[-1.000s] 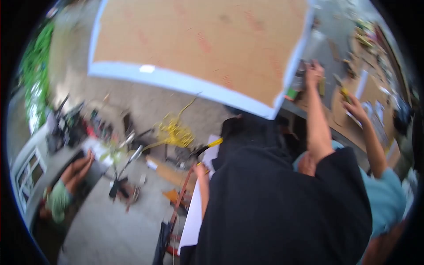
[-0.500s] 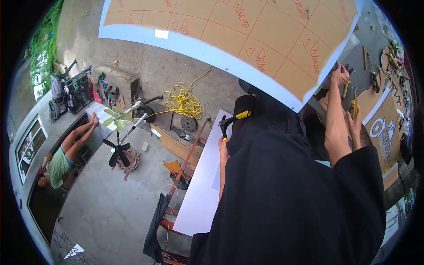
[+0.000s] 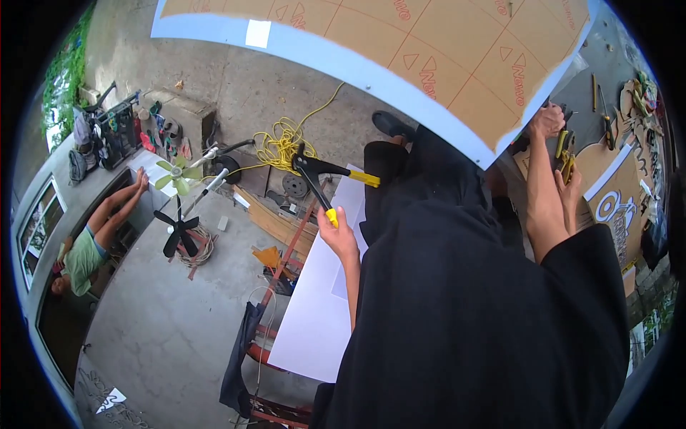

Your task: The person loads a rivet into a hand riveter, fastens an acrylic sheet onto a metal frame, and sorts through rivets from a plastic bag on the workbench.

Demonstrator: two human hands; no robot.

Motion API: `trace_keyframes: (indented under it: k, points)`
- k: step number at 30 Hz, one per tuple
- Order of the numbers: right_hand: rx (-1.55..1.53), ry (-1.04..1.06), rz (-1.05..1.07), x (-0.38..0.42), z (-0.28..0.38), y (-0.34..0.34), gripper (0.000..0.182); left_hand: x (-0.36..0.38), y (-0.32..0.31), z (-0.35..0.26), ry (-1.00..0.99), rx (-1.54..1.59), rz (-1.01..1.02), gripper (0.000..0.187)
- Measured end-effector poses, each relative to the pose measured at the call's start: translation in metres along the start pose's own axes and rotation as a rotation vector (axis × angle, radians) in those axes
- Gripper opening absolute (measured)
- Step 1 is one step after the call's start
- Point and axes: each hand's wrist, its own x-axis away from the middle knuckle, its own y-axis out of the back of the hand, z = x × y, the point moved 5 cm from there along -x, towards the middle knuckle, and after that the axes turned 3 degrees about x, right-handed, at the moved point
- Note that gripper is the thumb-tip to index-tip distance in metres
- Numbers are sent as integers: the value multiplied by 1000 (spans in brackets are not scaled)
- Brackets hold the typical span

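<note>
Left hand [image 3: 339,234]: fingers closed around one yellow grip [image 3: 331,217], apparently leaving the second free
Long-handled tool [image 3: 325,166]: in mid-air, reaching past the far edge of the white sheet [image 3: 309,339], with room leftward over concrete floor [image 3: 168,314]
Right hand [image 3: 549,120]: at the papered panel's [image 3: 457,82] right edge, perhaps steadying it; fingers curled, cannot tell if pinching
Papered panel: beyond, probably limiting forward room

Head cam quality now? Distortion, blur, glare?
Head view: strong fisheye bows the brown-faced panel, black corners; head view: diffuse light, no harsh glare on the white sheet; head view: left hand and yellow-handled tool fairly sharp.
</note>
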Motion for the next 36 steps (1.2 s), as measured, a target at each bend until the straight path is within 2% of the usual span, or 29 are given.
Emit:
trace_keyframes:
  k: [1,2,4,6,7,9,11,12,13,14,15,17,18,19,20,21,22,23,25,26,27,31,33,34,35,36]
  points:
    - [72,36,22,0,-3,-3,26,-2,4,-4,2,0,0,37]
    - [96,118,92,-2,-3,-2,30,-7,5,-15,-148,-40,2,38]
    - [156,194,126,-10,-10,-9,30,-13,4,-40,-294,-67,13,40]
    - [244,276,202,-12,-10,-3,30,-15,0,-68,-318,-31,182,45]
    - [252,274,190,-16,-14,0,30,-15,2,-83,-314,-19,190,45]
    - [-41,60,293,-24,-31,2,29,-22,7,-97,-215,-124,264,44]
    - [-216,-72,67,-26,-41,24,25,-44,17,-98,-525,-281,297,44]
    - [-352,-120,-82,-24,-49,38,23,-44,13,-117,-661,-337,376,44]
    - [-511,-145,-123,-14,-48,64,22,-41,11,-134,-794,-393,456,45]
    - [-702,-147,-120,4,-33,103,21,-43,10,-144,-814,-330,502,50]
    - [-890,-133,-79,29,-8,143,20,-45,12,-151,-815,-308,514,50]
    - [-1107,-45,89,99,65,224,19,-46,9,-161,-823,-219,731,50]
    - [-1073,76,189,143,112,261,17,-48,5,-165,-780,-173,783,46]
    - [-1147,99,294,190,148,280,16,-51,7,-167,-772,-162,808,46]
    - [-1046,123,470,237,181,301,17,-56,8,-163,-629,-151,866,44]
    - [-1089,306,598,275,208,311,15,-63,7,-156,-489,-136,918,41]
    - [-1141,270,711,313,223,308,10,-70,5,-152,-451,-93,932,40]
    - [-1156,331,777,344,235,302,10,-79,6,-144,-407,-123,991,41]
    - [-1237,167,985,388,243,278,10,-89,12,-138,-362,-78,954,47]
    - [-1228,161,982,393,241,276,10,-93,17,-138,-361,-84,933,50]
    - [-1275,71,910,392,236,274,10,-97,21,-139,-359,-90,912,54]
    - [-1461,-227,769,371,199,256,10,-105,31,-165,-619,-206,926,49]
    - [-1694,-398,775,352,183,245,13,-109,33,-176,-753,-219,969,48]
    - [-1683,-488,739,344,188,251,15,-113,35,-175,-590,-146,1032,48]
    - [-1709,-488,715,339,191,245,15,-115,37,-174,-424,-77,1092,48]
    - [-1665,-403,812,337,195,236,19,-117,39,-174,-386,-42,1132,50]
